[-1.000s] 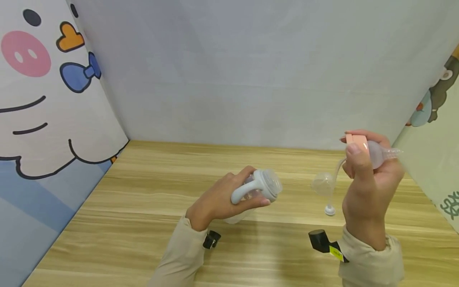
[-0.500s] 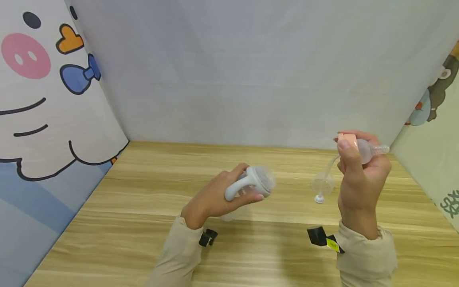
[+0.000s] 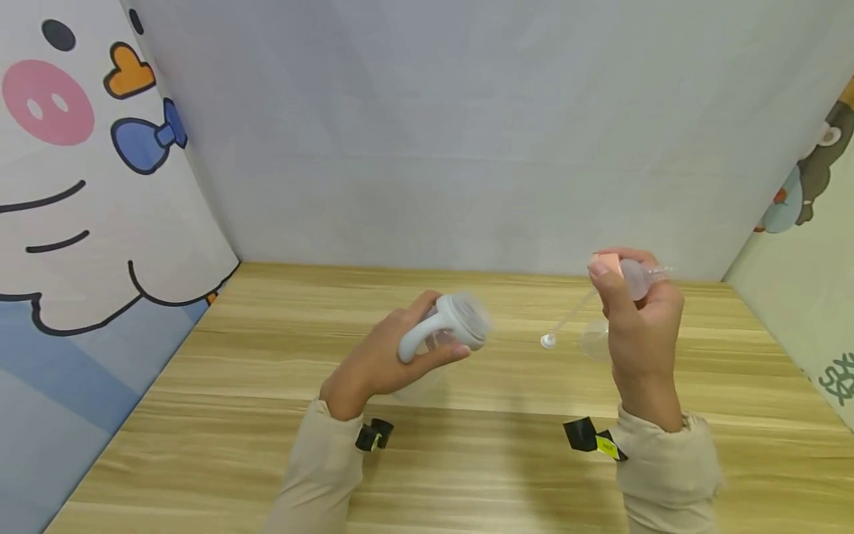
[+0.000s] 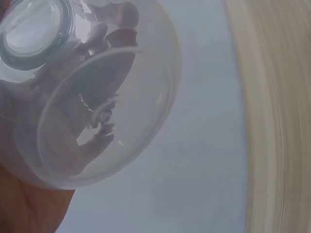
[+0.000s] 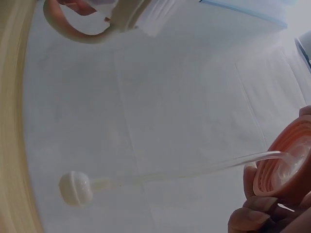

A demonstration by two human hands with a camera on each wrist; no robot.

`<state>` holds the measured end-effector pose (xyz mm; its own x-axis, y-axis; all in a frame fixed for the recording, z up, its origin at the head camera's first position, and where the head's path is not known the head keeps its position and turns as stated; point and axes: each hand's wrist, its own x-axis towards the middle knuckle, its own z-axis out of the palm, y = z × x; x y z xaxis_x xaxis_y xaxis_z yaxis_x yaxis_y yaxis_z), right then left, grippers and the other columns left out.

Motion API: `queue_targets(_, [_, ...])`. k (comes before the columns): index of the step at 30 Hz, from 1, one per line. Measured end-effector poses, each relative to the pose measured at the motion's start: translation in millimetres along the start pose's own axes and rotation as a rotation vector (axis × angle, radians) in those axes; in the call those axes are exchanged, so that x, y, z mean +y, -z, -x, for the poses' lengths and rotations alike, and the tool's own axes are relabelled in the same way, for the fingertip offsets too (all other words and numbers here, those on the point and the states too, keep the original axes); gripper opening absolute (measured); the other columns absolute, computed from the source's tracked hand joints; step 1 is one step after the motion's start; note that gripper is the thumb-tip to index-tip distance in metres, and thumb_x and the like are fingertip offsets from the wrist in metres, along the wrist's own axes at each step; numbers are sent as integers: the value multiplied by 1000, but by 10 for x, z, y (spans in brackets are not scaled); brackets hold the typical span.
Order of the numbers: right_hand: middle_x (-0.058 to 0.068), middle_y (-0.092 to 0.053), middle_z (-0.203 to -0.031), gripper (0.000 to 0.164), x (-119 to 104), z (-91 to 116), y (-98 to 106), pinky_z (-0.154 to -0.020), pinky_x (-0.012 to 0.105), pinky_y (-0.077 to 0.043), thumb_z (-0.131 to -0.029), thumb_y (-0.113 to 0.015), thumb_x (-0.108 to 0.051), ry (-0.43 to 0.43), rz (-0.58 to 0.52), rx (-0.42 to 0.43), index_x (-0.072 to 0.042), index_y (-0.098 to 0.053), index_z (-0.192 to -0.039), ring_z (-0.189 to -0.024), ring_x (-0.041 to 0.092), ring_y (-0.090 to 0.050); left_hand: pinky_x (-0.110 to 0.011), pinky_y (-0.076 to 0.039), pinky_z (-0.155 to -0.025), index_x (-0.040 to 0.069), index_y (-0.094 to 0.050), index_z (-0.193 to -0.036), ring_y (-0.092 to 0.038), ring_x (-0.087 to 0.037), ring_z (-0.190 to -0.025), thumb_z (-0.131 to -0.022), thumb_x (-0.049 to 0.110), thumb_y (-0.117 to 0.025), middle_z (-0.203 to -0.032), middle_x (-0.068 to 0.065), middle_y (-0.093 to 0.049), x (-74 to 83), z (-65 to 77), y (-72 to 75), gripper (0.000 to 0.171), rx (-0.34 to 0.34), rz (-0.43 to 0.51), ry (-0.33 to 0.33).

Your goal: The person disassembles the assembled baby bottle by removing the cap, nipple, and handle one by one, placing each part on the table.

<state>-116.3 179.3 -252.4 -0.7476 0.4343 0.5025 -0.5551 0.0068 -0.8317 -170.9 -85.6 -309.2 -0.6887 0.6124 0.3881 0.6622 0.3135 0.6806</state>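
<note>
My left hand grips a clear baby bottle by its body and pale grey handle, tilted so that its neck faces right. In the right hand, thumb and fingers hold a pink screw ring fitted with a clear teat. A thin straw runs out of the ring's threaded underside towards the bottle. At its end is a white round weight, apart from the bottle's neck. Both hands are above the table.
A clear dome cap lies on the wooden table, partly hidden by my right hand. Pale grey cloth stands behind the table, with cartoon-printed panels at left and right. Black wrist cameras sit at both cuffs.
The right hand has moved left with the ring, teat and straw, and the weight has swung towards the bottle. My left hand has shifted slightly left and up with the bottle.
</note>
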Motion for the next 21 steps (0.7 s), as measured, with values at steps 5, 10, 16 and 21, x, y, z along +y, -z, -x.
queue_targets(5, [-3,-55,-75,5,68,20,-43,-60,21,-39,-89,-69,-9,-60,122,-55,-11,-69,-93,-65,11,-41,-33,-53,-71,17,-50,-131,-59,-13,-76,-95,29,-71,-94,4,-67,-5,38,53,43,15,3,-5])
queue_targets(10, [-5,-58,-80,6,116,21,-64,-57,24,-38,-92,-70,-18,-121,296,-116,-16,-68,-97,-65,12,-42,-34,-54,-75,17,-51,-129,-60,-10,-80,-95,27,-72,-97,4,-68,7,44,72,41,28,33,-35])
queue_targets(16, [-6,-60,-88,17,162,38,-74,-62,24,-45,-93,-70,-28,-153,449,-191,-16,-65,-105,-72,11,-49,-43,-56,-77,14,-51,-130,-60,-11,-82,-94,25,-73,-99,3,-68,48,29,76,44,29,32,-46])
queue_targets(21, [-5,-61,-100,25,208,42,-87,-68,22,-48,-93,-70,-31,-152,500,-229,-13,-66,-111,-80,12,-55,-39,-56,-76,14,-50,-133,-60,-11,-82,-94,25,-72,-101,2,-68,61,28,98,46,28,30,-42])
